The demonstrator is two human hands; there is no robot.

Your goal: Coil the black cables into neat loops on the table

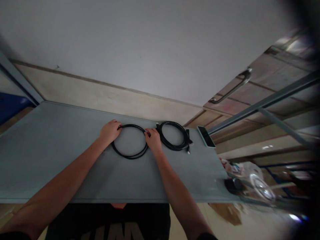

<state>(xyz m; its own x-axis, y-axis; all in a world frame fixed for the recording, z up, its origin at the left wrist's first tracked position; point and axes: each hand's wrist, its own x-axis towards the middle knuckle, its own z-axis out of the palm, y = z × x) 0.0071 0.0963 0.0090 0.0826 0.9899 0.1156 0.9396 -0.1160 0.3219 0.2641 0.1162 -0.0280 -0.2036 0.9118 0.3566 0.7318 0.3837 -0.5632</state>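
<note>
A black cable [132, 157] is looped into a ring on the grey table, between my two hands. My left hand [110, 131] closes its fingers on the upper left of the ring. On the opposite side, my right hand [153, 139] pinches the ring at its upper right, near a small pale purplish piece. Just right of that hand lies a second coiled black cable [172, 147], with connector ends sticking out at its left and right sides. Neither hand's fingertips show fully.
A phone [206, 137] lies at the table's right end, near the metal frame post. A pale wall runs behind the grey tabletop [62, 140]. Blurred items, among them a dark object [233, 185], are past the right edge. A metal handle [231, 89] is at upper right.
</note>
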